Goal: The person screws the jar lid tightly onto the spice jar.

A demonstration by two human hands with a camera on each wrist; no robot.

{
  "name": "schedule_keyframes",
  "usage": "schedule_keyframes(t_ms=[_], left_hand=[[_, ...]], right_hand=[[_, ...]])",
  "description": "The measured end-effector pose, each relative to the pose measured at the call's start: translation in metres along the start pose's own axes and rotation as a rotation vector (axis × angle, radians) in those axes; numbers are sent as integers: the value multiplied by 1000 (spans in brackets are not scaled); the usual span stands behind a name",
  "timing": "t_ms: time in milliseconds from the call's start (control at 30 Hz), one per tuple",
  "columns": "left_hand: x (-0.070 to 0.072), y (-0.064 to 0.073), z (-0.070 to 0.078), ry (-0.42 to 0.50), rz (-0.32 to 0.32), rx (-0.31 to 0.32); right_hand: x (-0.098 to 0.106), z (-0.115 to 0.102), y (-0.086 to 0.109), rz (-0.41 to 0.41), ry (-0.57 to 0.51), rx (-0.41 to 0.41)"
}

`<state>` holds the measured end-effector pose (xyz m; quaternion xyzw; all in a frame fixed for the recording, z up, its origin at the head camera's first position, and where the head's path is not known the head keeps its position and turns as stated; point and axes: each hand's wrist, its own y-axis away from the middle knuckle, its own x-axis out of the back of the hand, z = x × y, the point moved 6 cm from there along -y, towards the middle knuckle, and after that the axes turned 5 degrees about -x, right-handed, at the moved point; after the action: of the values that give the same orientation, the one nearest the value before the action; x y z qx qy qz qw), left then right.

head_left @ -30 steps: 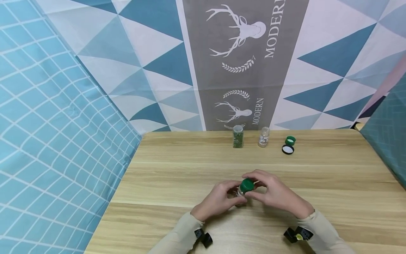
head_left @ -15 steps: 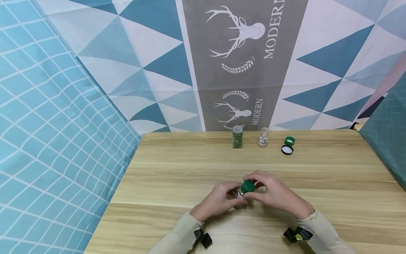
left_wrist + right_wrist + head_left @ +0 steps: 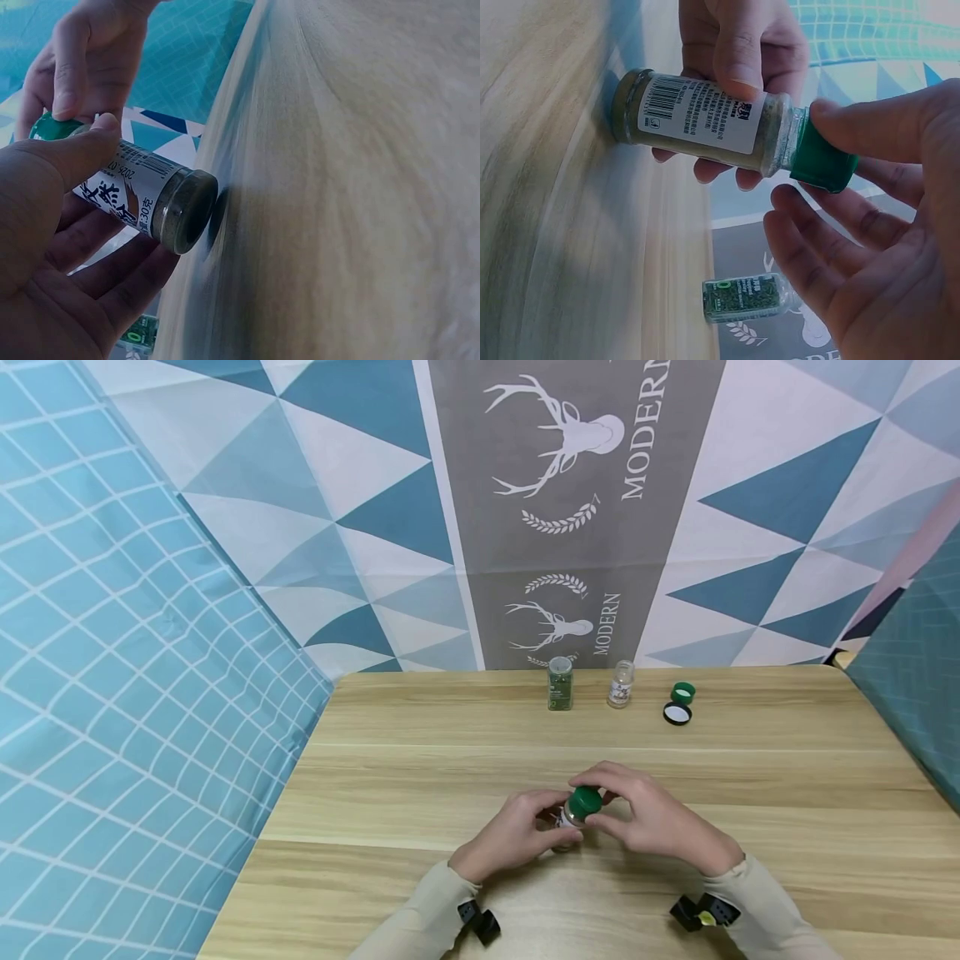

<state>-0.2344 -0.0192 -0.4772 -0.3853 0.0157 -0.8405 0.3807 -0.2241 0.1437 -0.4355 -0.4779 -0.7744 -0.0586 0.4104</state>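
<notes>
My left hand [image 3: 517, 835] holds a clear spice jar [image 3: 705, 112] by its body. Brownish powder shows inside, and a white printed label wraps the outside. The jar leans to the right in the head view, its base close to the tabletop. A green cap [image 3: 825, 154] sits at the jar's neck. My right hand [image 3: 645, 814] has its thumb on one side of that cap and bent fingers on the other. In the left wrist view, the jar's base [image 3: 191, 214] faces the wood, and part of the cap is hidden by the right thumb.
At the back of the wooden table [image 3: 420, 760] stand a jar of green flakes [image 3: 560, 685] and a clear labelled jar [image 3: 621, 685], both uncapped. To their right lie a green cap [image 3: 683, 692] and a black cap [image 3: 677, 714]. Patterned cloth hangs behind.
The right thumb and fingers have shifted slightly around the green cap. The left hand keeps its hold on the jar, which leans a little more to the right than one second ago.
</notes>
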Motion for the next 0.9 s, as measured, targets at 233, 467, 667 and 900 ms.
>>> schedule_keyframes(t_ms=[233, 467, 667, 900], left_hand=[[-1, 0, -1, -2, -7, 1], [-1, 0, -1, 3, -5, 7], [-1, 0, -1, 3, -10, -1], [-1, -1, -1, 6, -16, 0]], right_hand=[[4, -3, 2, 18, 15, 7], [3, -3, 1, 8, -13, 15], [0, 0, 0, -2, -26, -19], [1, 4, -1, -29, -22, -91]])
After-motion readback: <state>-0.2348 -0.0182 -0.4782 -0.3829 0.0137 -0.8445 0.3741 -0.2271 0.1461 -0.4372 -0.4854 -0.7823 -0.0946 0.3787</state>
